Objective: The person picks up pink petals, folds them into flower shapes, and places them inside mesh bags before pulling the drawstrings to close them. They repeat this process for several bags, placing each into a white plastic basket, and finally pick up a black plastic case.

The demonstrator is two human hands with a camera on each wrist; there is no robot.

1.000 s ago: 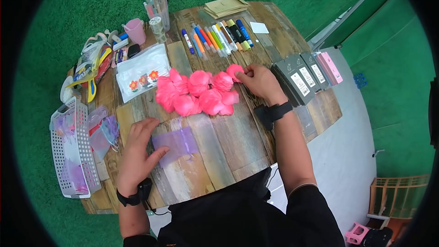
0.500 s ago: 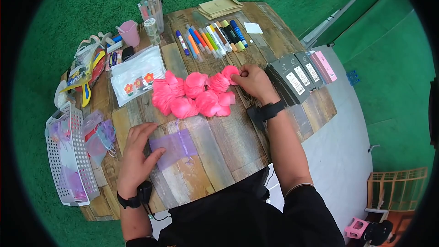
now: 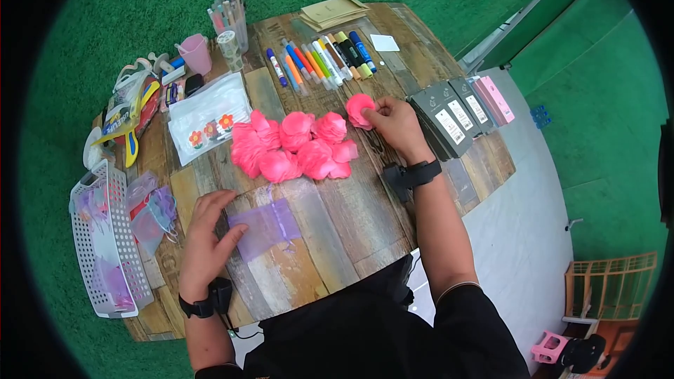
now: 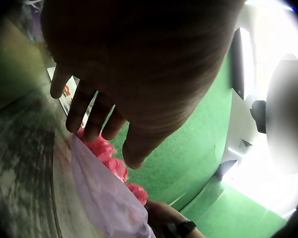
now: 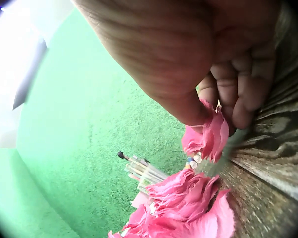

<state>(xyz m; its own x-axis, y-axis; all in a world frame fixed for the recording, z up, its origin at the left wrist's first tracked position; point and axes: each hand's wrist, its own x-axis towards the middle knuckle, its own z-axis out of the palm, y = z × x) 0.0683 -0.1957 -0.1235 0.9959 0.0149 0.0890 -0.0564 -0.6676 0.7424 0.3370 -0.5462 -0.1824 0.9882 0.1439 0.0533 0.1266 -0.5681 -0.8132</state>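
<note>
Between the thumb and fingers of my right hand (image 3: 399, 128) is a small stack of pink artificial petals (image 3: 359, 110); the right wrist view shows this pinch on the petals (image 5: 207, 136) up close. More stacks of pink petals (image 3: 302, 158) lie bunched in the table's middle, just left of that hand. Nearer the body, a sheer purple drawstring pouch (image 3: 262, 233) lies flat. My left hand (image 3: 205, 244) is beside it with loosely spread fingers, its thumb tip at the pouch's left edge. In the left wrist view the pouch (image 4: 104, 193) appears below the empty palm.
Several markers (image 3: 323, 60) lie in a row behind the petals. Dark boxes (image 3: 449, 119) stand at the right. On the left are a clear flower-print bag (image 3: 210, 109) and a white perforated basket (image 3: 133, 238) of pouches. A pink cup (image 3: 195, 55) stands farther back.
The right hand has drawn its petal stack away from the bunch, leaving a gap beside the others. The left hand stays by the pouch. The head view has shifted slightly.
</note>
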